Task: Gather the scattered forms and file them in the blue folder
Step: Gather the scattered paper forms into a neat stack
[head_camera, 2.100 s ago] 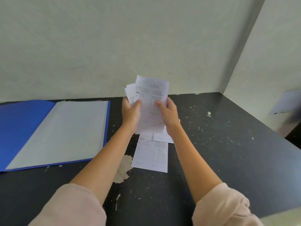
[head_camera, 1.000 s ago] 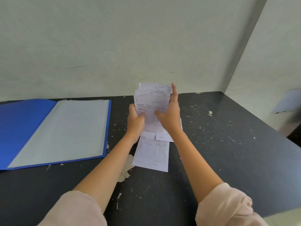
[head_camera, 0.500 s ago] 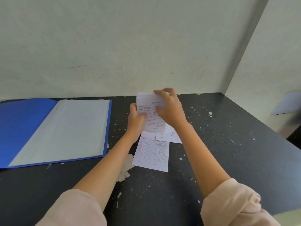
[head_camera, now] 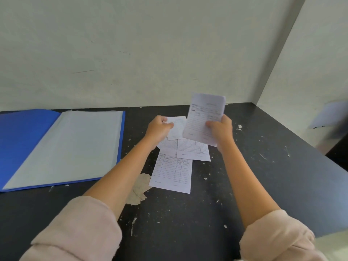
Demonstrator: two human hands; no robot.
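Pinching a form [head_camera: 204, 117] at centre right, your right hand [head_camera: 219, 129] lifts it; your left hand [head_camera: 159, 128] grips another sheet [head_camera: 177, 127] beside it.

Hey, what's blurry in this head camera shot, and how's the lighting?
Head view: the left hand and its paper are slightly motion-smeared; the form in the right hand shows soft, unreadable print; the far right edge is blurred; lighting is soft, no hard shadows.

The blue folder [head_camera: 28, 140] is cut off at the left edge, print on the raised form [head_camera: 203, 119] is too blurred to read, and the pale sheet [head_camera: 331, 113] at far right is smeared.
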